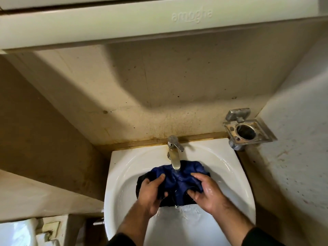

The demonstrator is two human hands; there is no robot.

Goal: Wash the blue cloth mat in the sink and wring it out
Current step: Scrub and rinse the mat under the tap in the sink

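Note:
The blue cloth mat [179,176] lies bunched and wet in the white sink [122,176], right under the metal tap [174,157]. Water runs from the spout onto the cloth. My left hand [151,194] grips the mat's left side, thumb and fingers pinching a dark fold. My right hand [207,190] grips the right side, fingers curled round the fabric and wet. The part of the mat beneath both hands is hidden.
A metal tumbler holder [246,132] is fixed to the wall at the sink's back right. A pale cabinet [159,20] overhangs above. Stained tiled walls close in on both sides. A small metal valve [98,222] sticks out left of the basin.

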